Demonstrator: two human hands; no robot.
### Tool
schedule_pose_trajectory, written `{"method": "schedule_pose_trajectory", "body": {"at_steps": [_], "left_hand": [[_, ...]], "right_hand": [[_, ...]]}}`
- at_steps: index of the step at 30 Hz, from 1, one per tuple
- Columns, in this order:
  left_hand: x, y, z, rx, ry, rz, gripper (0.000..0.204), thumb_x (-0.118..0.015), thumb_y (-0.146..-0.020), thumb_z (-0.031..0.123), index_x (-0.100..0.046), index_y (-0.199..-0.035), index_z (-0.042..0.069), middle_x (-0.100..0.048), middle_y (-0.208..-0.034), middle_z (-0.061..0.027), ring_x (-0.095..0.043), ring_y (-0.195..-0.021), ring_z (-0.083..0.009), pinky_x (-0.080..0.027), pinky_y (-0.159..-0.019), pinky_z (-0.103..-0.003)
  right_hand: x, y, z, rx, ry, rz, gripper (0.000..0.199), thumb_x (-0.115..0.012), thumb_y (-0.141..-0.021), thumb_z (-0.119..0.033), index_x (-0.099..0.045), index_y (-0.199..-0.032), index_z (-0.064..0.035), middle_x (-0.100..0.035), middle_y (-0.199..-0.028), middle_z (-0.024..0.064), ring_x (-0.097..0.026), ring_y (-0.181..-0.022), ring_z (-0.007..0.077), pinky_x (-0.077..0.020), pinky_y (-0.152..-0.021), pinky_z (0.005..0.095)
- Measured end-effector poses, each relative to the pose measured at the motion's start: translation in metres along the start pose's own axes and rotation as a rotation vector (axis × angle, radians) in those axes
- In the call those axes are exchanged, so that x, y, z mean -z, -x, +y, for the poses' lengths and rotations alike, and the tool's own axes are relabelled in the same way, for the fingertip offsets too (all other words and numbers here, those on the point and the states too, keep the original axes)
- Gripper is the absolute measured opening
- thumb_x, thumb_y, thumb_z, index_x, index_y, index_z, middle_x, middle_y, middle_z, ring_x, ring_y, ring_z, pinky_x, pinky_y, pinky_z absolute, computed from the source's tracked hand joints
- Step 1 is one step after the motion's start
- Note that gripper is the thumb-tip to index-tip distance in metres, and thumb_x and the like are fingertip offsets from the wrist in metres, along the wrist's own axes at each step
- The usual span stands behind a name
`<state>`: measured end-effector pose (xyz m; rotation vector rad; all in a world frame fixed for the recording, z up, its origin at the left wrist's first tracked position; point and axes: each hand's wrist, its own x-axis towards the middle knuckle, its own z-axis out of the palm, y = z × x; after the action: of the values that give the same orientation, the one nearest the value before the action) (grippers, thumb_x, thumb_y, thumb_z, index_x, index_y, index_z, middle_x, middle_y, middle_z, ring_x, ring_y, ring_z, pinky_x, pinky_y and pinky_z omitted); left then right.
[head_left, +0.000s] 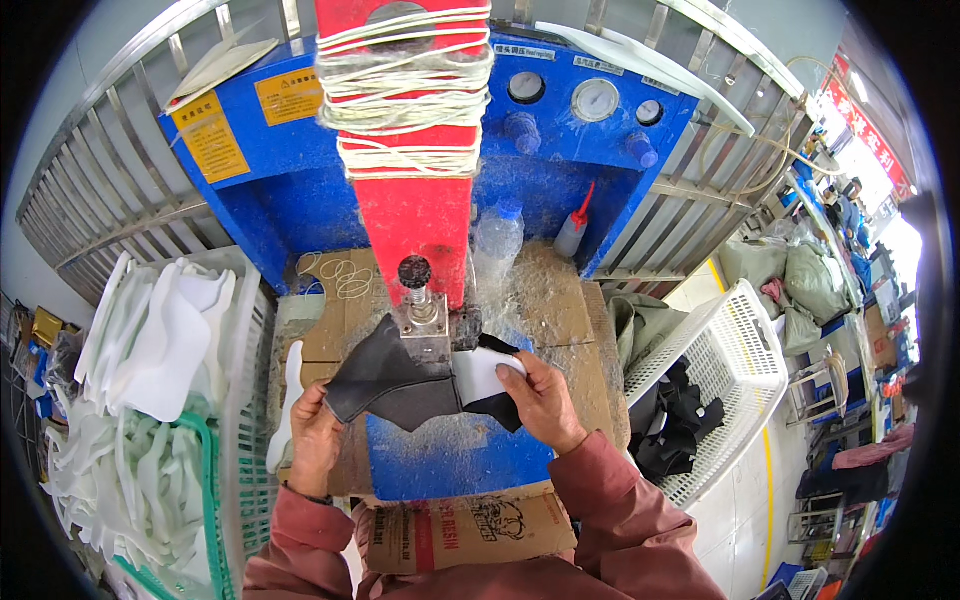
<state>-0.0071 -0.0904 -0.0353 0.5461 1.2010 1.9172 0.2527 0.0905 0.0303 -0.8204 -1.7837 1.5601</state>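
Note:
A dark grey and black cut fabric piece with a seam down its middle lies under the metal head of a red and blue machine. My left hand pinches its left corner between thumb and fingers. On the right side my right hand grips a smooth white curved sheet laid over the black part of the fabric, thumb on top. The machine's head hides part of the fabric and of the sheet's inner edge. A loose white curved strip lies left of my left hand.
White crates stand on both sides: the left crate beside stacked white cut sheets, the right crate with black scraps. Behind the red arm stand a clear bottle and a red-tipped squeeze bottle. Cardboard covers the work surface.

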Motion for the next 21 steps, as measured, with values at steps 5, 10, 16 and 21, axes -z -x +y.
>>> {"method": "schedule_pose_trajectory", "body": {"at_steps": [5, 10, 16, 21], "left_hand": [[-0.007, -0.010, 0.005, 0.007, 0.047, -0.015, 0.016, -0.061, -0.093, 0.015, -0.062, -0.106, 0.006, -0.069, -0.104, -0.0094, -0.068, -0.090, -0.0219, -0.058, -0.078, -0.039], [-0.015, -0.023, 0.010, -0.045, 0.131, -0.036, 0.010, -0.057, -0.095, 0.008, -0.062, -0.104, 0.007, -0.070, -0.096, -0.0073, -0.069, -0.078, -0.0186, -0.059, -0.070, -0.036], [-0.012, -0.022, 0.009, -0.039, 0.105, -0.024, 0.011, -0.056, -0.096, 0.009, -0.061, -0.105, 0.006, -0.070, -0.101, -0.0103, -0.071, -0.086, -0.0235, -0.061, -0.070, -0.038], [-0.011, -0.024, 0.006, -0.012, 0.131, -0.035, 0.012, -0.055, -0.096, 0.009, -0.061, -0.106, 0.005, -0.070, -0.102, -0.0114, -0.071, -0.086, -0.0240, -0.061, -0.069, -0.038]], "right_hand": [[0.000, -0.008, -0.004, -0.055, 0.015, -0.008, 0.018, -0.054, -0.098, -0.017, -0.059, -0.100, 0.0009, -0.053, -0.076, -0.0030, -0.045, -0.069, 0.0034, -0.0399, -0.057, 0.0233], [-0.004, -0.021, -0.009, -0.007, -0.031, -0.032, 0.020, -0.054, -0.099, -0.017, -0.058, -0.102, 0.0020, -0.054, -0.077, -0.0025, -0.046, -0.070, 0.0029, -0.0398, -0.056, 0.0231], [-0.008, -0.021, -0.005, 0.001, -0.053, -0.033, 0.019, -0.053, -0.099, -0.017, -0.059, -0.102, 0.0018, -0.055, -0.077, -0.0031, -0.047, -0.069, 0.0028, -0.0403, -0.056, 0.0230], [-0.006, -0.030, -0.004, -0.059, -0.050, -0.041, 0.019, -0.053, -0.099, -0.016, -0.059, -0.103, 0.0025, -0.055, -0.078, -0.0030, -0.047, -0.070, 0.0028, -0.0408, -0.057, 0.0225]]}}
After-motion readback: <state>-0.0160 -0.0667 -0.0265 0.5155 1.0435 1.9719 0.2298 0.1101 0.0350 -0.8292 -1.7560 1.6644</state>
